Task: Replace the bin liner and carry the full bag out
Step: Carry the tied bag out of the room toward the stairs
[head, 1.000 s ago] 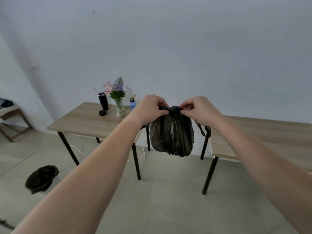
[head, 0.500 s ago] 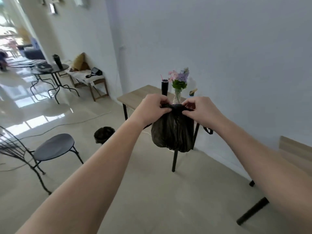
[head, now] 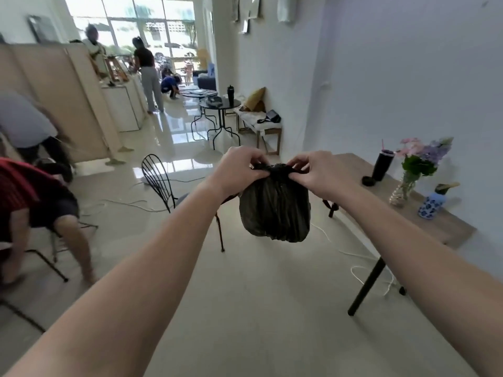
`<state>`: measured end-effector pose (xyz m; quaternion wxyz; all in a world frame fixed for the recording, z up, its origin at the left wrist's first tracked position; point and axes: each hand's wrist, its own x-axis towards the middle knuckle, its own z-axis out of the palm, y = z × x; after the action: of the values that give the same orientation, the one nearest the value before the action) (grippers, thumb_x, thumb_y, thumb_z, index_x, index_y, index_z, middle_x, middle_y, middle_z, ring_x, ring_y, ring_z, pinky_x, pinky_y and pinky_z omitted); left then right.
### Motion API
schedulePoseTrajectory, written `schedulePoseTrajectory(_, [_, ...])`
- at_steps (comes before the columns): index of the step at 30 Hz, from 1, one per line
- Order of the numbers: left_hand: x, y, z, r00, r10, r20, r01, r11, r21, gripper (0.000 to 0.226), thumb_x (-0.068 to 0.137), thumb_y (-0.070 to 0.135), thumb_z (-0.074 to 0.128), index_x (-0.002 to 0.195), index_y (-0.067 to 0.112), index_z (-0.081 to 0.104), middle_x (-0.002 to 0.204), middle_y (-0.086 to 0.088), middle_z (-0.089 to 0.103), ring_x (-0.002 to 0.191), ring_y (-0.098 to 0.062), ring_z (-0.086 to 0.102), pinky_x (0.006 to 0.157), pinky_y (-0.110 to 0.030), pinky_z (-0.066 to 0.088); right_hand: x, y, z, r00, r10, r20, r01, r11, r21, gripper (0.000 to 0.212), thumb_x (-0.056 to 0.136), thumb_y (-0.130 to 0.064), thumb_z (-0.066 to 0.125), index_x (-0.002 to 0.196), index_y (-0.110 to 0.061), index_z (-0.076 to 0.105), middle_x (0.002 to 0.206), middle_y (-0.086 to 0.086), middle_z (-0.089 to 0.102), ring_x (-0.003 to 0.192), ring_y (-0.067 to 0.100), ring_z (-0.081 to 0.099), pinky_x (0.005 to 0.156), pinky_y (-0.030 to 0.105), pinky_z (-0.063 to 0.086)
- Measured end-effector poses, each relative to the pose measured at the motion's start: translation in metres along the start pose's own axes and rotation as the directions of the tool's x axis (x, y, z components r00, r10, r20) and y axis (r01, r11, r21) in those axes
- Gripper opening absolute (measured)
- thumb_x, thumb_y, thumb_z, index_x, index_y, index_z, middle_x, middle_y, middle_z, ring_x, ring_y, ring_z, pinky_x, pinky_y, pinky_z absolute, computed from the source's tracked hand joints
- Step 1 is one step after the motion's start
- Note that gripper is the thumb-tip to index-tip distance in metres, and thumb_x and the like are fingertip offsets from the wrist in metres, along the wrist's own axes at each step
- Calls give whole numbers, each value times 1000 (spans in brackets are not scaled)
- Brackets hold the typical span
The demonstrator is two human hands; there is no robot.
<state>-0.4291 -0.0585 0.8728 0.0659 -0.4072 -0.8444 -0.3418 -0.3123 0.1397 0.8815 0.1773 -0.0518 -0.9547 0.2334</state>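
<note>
both hands are pinching the gathered neck of the black bag (head: 275,208), the left hand (head: 239,170) and right hand (head: 317,172) closing on it from either side. the bag is hanging above the floor, left of the counter (head: 446,227), where a flower vase (head: 402,190) is standing.

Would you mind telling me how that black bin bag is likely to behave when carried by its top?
The black bin bag looks floppy: its film pleats below the gathered neck pinched by the left hand and right hand. It seems fairly light, held at arm's length. Hanging free, it would probably swing.
</note>
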Motion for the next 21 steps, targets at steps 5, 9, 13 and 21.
schedulePoseTrajectory(5, [-30, -73, -74, 992, -123, -26, 125, 990, 71, 10, 86, 32, 81, 95, 29, 78, 94, 9, 73, 93, -9, 67, 87, -31, 55, 52, -75, 60, 993, -109, 53, 105, 992, 68, 22, 88, -24, 75, 108, -30, 77, 93, -10, 72, 85, 6, 67, 85, 33, 57])
schedulePoseTrajectory(9, [-65, -128, -132, 972, -209, -107, 220, 970, 106, 10, 84, 33, 82, 93, 32, 79, 90, 14, 72, 90, 1, 65, 79, -24, 50, 88, -140, 109, 977, -193, 95, 184, 978, 98, 23, 85, -32, 73, 107, -37, 76, 93, -15, 72, 86, 7, 68, 82, 37, 59])
schedulePoseTrajectory(13, [-110, -181, -187, 929, -328, -170, 351, 928, 128, 11, 83, 36, 80, 93, 35, 77, 91, 14, 73, 93, -6, 67, 85, -32, 55, 119, -210, 163, 945, -294, 145, 267, 947, 181, 22, 86, -26, 74, 106, -36, 77, 89, -19, 68, 83, -1, 65, 76, 29, 51])
schedulePoseTrajectory(21, [-221, -256, -282, 821, -466, -329, 540, 821, 183, 14, 86, 31, 83, 99, 27, 81, 95, 11, 75, 91, -2, 66, 82, -24, 52, 143, -350, 270, 821, -521, 234, 433, 835, 339, 22, 86, -23, 73, 106, -30, 79, 92, -9, 73, 88, 10, 68, 85, 30, 55])
